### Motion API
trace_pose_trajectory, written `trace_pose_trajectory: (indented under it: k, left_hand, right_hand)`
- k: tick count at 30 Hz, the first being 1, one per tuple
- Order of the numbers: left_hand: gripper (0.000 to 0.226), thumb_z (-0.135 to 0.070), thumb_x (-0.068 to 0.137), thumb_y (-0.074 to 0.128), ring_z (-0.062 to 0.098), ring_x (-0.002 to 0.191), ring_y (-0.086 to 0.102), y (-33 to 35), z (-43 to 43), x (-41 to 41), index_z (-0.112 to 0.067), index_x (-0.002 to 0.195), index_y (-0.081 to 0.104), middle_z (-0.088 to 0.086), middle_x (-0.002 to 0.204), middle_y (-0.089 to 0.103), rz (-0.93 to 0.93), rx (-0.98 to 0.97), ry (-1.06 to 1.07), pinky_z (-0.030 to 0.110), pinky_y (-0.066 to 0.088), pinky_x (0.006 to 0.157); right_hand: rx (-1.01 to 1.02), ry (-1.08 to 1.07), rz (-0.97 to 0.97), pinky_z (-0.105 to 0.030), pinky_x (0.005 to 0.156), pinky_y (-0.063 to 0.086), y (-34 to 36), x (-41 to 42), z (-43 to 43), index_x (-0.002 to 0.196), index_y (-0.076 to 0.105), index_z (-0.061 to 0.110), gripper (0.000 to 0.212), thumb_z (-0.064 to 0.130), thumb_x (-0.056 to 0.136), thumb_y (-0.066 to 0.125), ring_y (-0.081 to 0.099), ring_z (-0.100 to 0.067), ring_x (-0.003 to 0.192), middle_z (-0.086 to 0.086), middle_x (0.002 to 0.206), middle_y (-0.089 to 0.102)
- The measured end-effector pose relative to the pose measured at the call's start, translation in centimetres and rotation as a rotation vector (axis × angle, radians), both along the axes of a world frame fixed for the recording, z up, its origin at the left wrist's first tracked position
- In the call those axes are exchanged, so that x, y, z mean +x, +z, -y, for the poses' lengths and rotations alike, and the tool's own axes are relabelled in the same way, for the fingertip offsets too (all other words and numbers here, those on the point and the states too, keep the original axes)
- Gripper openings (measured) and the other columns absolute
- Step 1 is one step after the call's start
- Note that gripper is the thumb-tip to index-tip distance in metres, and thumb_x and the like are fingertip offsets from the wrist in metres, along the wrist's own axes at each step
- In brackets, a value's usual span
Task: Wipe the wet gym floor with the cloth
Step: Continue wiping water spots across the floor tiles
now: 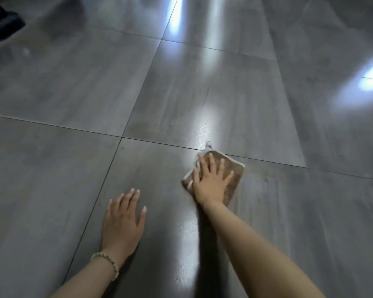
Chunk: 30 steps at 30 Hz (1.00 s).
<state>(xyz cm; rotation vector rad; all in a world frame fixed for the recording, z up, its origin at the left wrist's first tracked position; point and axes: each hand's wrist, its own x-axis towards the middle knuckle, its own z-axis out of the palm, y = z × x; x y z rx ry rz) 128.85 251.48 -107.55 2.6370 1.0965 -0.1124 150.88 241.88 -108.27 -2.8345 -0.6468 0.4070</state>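
While your left grip (122,222) is bracing flat on the floor (73,82), your right grip (211,183) — fingers spread, clasping nothing — is pressing the cloth (234,183) lying beneath it, long axis running near-to-far toward the wet sheen (205,130) beyond.

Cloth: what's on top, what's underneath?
The right hand lies flat on the cloth, fingers spread, covering most of it. Underneath is the grey tiled floor; whether that patch is wet is hidden.

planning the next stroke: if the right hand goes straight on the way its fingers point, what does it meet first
Only the grout line just past the cloth, then glossy bare floor. No object seems to lie ahead of the right hand as far as shown.
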Motion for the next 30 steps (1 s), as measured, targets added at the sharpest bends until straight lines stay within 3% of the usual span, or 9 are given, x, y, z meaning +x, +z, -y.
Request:
trace_pose_trajectory:
  k: [4, 6, 12, 15, 18, 22, 25, 27, 30]
  left_hand:
    - [0.066, -0.050, 0.088, 0.021, 0.032, 0.124, 0.046, 0.2, 1.1, 1.2, -0.009, 0.132, 0.048, 0.010, 0.135, 0.050, -0.033, 0.036, 0.073, 0.049, 0.028, 0.106]
    - [0.067, -0.050, 0.088, 0.021, 0.035, 0.121, 0.047, 0.5, 1.4, 1.8, -0.005, 0.128, 0.050, 0.015, 0.131, 0.053, -0.011, 0.034, 0.101, 0.050, 0.029, 0.106]
    - [0.052, -0.041, 0.095, 0.029, 0.036, 0.117, 0.046, 1.5, 1.2, 3.3, -0.001, 0.122, 0.048, 0.018, 0.124, 0.052, 0.091, 0.094, 0.094, 0.051, 0.027, 0.107]
    - [0.049, -0.040, 0.095, 0.030, 0.036, 0.117, 0.045, 2.1, 1.0, 3.8, -0.003, 0.123, 0.047, 0.017, 0.124, 0.052, 0.136, 0.095, 0.089, 0.052, 0.026, 0.107]
    - [0.057, -0.044, 0.088, 0.023, 0.035, 0.117, 0.045, 2.8, 1.0, 3.9, -0.006, 0.123, 0.046, 0.015, 0.124, 0.051, 0.150, 0.110, 0.052, 0.051, 0.025, 0.108]
    - [0.057, -0.045, 0.088, 0.022, 0.033, 0.119, 0.042, 3.6, 1.3, 4.2, -0.007, 0.124, 0.045, 0.013, 0.126, 0.049, 0.210, 0.104, 0.065, 0.049, 0.023, 0.109]
    - [0.056, -0.044, 0.087, 0.024, 0.034, 0.118, 0.041, 4.1, 1.1, 4.3, -0.008, 0.125, 0.043, 0.014, 0.126, 0.048, 0.235, 0.080, 0.087, 0.053, 0.029, 0.106]
    - [0.055, -0.043, 0.087, 0.025, 0.035, 0.117, 0.042, 4.3, 1.1, 4.3, -0.007, 0.126, 0.043, 0.015, 0.126, 0.048, 0.249, 0.061, 0.090, 0.055, 0.031, 0.104]
    - [0.054, -0.041, 0.088, 0.027, 0.036, 0.116, 0.043, 4.0, 1.7, 3.8, -0.006, 0.125, 0.044, 0.016, 0.126, 0.049, 0.249, 0.042, 0.073, 0.056, 0.032, 0.102]
  right_hand:
    - [0.065, 0.552, -0.028, -0.057, 0.112, -0.010, 1.0, -4.0, -2.6, 0.145, 0.026, 0.041, 0.065, 0.059, 0.085, 0.008, -0.001, -0.023, 0.146, 0.011, 0.158, 0.013]
    - [0.092, 0.548, -0.004, -0.056, 0.113, -0.002, 0.5, -1.8, 0.3, 0.144, 0.029, 0.043, 0.069, 0.066, 0.081, 0.013, 0.003, -0.021, 0.146, 0.011, 0.157, 0.017]
    - [-0.035, -0.530, 0.007, -0.056, 0.113, -0.008, 0.6, 10.0, 19.6, 0.145, 0.024, 0.044, 0.058, 0.065, 0.091, 0.027, -0.007, -0.031, 0.145, 0.011, 0.159, 0.004]
    - [-0.018, -0.752, -0.009, -0.058, 0.112, -0.005, 1.2, 11.3, 22.8, 0.147, 0.026, 0.036, 0.053, 0.053, 0.097, 0.021, -0.002, -0.026, 0.146, 0.010, 0.158, 0.010]
    - [0.009, -0.542, 0.021, -0.057, 0.113, -0.003, 0.8, 11.3, 16.2, 0.147, 0.026, 0.036, 0.047, 0.044, 0.101, 0.023, 0.001, -0.020, 0.146, 0.010, 0.158, 0.010]
    - [-0.002, 0.100, 0.022, -0.058, 0.113, -0.006, -0.4, 4.9, 3.4, 0.147, 0.018, 0.040, 0.051, 0.046, 0.098, 0.014, -0.003, -0.021, 0.146, 0.011, 0.159, 0.003]
    - [0.073, 0.508, 0.026, -0.064, 0.109, 0.019, 0.7, -6.3, 1.4, 0.137, 0.042, 0.043, 0.050, 0.049, 0.091, 0.022, 0.023, -0.025, 0.143, 0.009, 0.152, 0.032]
    - [0.136, 0.714, 0.059, -0.058, 0.110, 0.020, 0.5, -9.0, 5.1, 0.131, 0.048, 0.043, 0.043, 0.052, 0.090, 0.036, 0.031, -0.022, 0.139, 0.011, 0.146, 0.040]
    - [0.159, 0.379, 0.166, -0.050, 0.112, 0.007, -0.3, -2.7, 12.5, 0.135, 0.039, 0.048, 0.050, 0.062, 0.087, 0.037, 0.022, -0.022, 0.143, 0.013, 0.150, 0.033]
